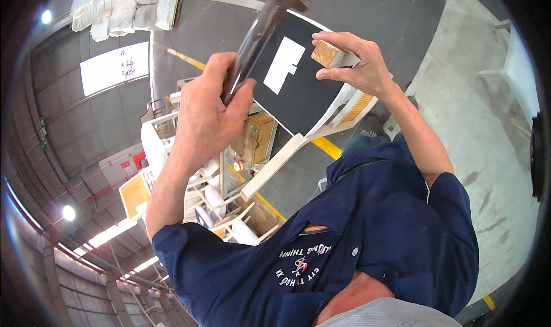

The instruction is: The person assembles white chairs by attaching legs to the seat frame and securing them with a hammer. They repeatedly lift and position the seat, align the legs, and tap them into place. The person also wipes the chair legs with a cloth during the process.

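My left hand (209,106) is closed round the handle of a hammer (257,37), which is raised with its metal head at the top of the view. Over to the right, my right hand (361,63) pinches the end of a squared wooden post (327,54), thumb below and fingers above. The post's bare end grain faces me, and its sides look pale. Below that hand, a pale chair-like frame (338,111) with a tan panel runs down to a light wooden leg (275,166). Where the post joins the frame is hidden by my hand.
A dark board (304,68) with a white sheet (284,64) on it lies beyond my hands. Several light wooden furniture frames (229,212) crowd the lower left, near a wooden box (256,137). Wrapped white bundles (129,8) are at the far left.
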Available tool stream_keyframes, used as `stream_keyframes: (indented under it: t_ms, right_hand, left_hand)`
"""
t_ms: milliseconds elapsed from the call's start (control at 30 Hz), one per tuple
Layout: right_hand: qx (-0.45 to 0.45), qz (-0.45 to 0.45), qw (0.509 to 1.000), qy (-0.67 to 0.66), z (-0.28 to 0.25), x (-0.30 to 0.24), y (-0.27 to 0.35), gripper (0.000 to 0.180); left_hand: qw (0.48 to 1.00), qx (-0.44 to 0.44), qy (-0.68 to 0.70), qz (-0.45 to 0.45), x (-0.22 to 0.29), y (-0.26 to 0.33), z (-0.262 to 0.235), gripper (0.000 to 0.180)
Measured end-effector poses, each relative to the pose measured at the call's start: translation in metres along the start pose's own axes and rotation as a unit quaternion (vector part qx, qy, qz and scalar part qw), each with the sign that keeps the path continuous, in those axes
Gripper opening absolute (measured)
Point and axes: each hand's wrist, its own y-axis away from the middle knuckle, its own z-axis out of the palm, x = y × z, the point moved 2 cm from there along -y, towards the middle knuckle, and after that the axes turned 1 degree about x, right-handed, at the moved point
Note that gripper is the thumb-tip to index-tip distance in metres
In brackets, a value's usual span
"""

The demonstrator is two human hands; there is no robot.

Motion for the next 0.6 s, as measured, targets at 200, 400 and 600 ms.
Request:
stream_keyframes:
  t_ms: [200,400,600]
  right_hand:
    - [-0.037,0.024,0.998,0.050,0.009,0.001,-0.013,0.037]
    - [-0.064,0.025,0.998,0.015,0.009,0.008,-0.015,0.027]
    - [-0.068,0.034,0.997,-0.014,0.010,0.009,-0.014,0.029]
  left_hand:
    - [0.993,-0.114,-0.009,-0.009,0.038,-0.009,-0.003,0.060]
    - [0.983,-0.162,-0.072,0.040,0.043,-0.007,0.008,0.069]
    - [0.989,-0.107,-0.076,0.065,0.046,-0.014,0.004,0.073]
